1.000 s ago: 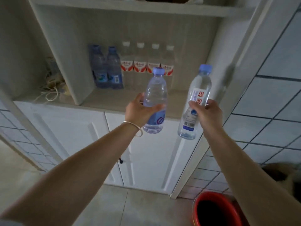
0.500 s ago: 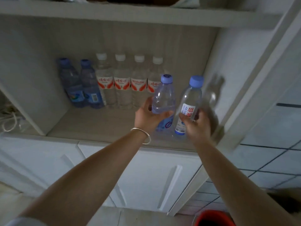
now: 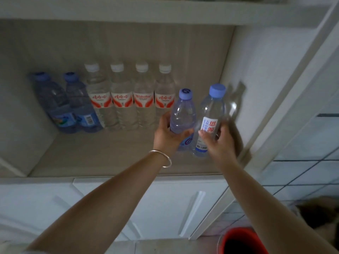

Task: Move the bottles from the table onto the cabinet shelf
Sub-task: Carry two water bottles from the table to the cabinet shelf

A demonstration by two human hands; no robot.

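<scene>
Left hand grips the blue-tinted bottle, right hand the white-labelled bottle, upright over the shelf, apparently to extend the row

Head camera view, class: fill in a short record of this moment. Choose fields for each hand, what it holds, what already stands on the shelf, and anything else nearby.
Left hand: left hand grips a bluish clear plastic bottle with a blue cap
Right hand: right hand grips a clear plastic bottle with a blue cap and white label
Held bottles: upright, side by side, at the right end of the row
Shelf: pale wooden cabinet shelf
Already shelved: two blue-tinted bottles, four clear white-capped bottles with red labels
Wrist: silver bangle
Floor: red bucket
</scene>
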